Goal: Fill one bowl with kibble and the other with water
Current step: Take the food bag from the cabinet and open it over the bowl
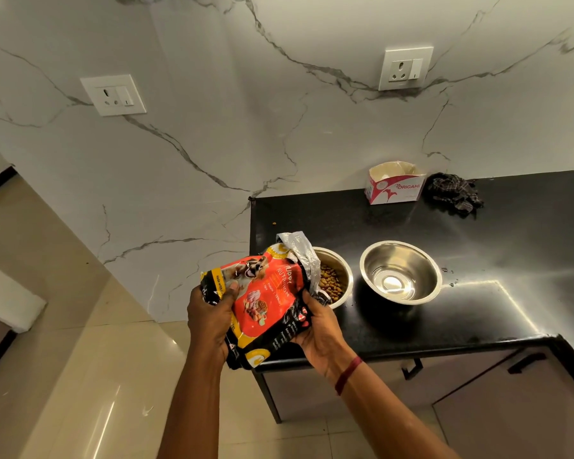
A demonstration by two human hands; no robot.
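A red, black and yellow kibble bag (pixel 265 303) is tilted, its torn silver mouth over the left steel bowl (pixel 343 263). Brown kibble (pixel 332 281) lies inside that bowl. My left hand (pixel 212 321) grips the bag's lower left side. My right hand (pixel 315 326) holds its right edge next to the bowl. To the right stands a second steel bowl (pixel 401 273) on the black counter (pixel 478 313); its bottom shines and I cannot tell whether it holds water.
A white and pink open carton (pixel 395 183) and a crumpled dark checked cloth (pixel 454 193) sit at the counter's back. One stray kibble piece (pixel 274 223) lies near the back left corner. Cabinet doors with black handles (pixel 524 362) are below. Beige floor tiles lie to the left.
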